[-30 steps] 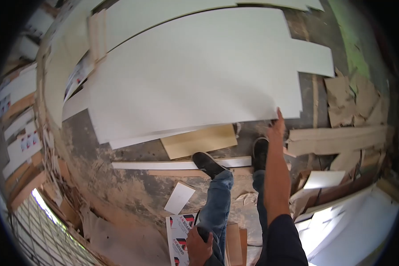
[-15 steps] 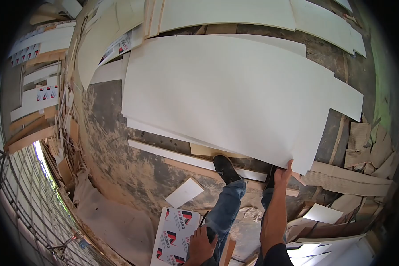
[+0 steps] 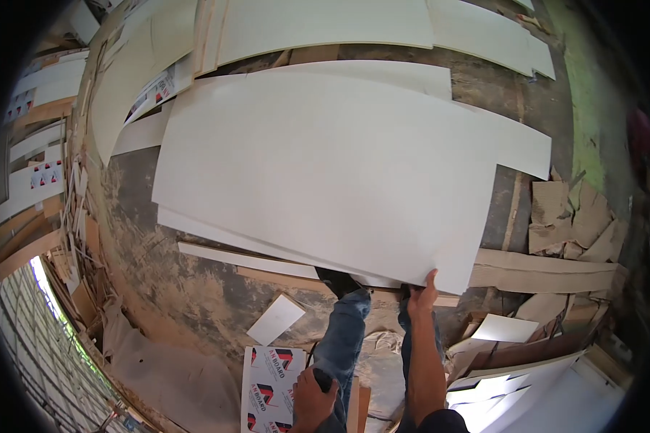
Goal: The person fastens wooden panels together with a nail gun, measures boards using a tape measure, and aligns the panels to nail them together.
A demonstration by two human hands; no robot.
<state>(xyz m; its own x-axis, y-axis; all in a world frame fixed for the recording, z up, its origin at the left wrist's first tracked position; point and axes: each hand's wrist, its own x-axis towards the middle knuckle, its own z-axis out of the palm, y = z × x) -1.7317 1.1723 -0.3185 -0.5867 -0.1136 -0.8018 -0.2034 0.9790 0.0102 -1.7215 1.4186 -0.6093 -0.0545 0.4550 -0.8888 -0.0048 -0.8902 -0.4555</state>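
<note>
A large white board (image 3: 318, 166) lies in front of me over other white sheets. My right hand (image 3: 422, 294) grips its near edge close to the right corner, thumb on top and fingers hidden beneath. The near edge overhangs the toes of my dark shoe (image 3: 339, 283). My left hand (image 3: 315, 398) is low by my leg, its fingers curled round a dark, rounded object (image 3: 325, 379) whose kind I cannot make out. Close to that hand is a printed white panel (image 3: 267, 386) with red and black logos.
A narrow white strip (image 3: 253, 261) and a small white offcut (image 3: 276, 320) lie on the dusty floor. Torn cardboard (image 3: 549, 270) is at the right. More boards (image 3: 325, 22) lie at the far side, and scrap strips line the left by a metal grille (image 3: 32, 346).
The white board's near edge has come closer to me with my right hand on it, covering more of my shoes. The view has shifted; my left hand keeps its grip.
</note>
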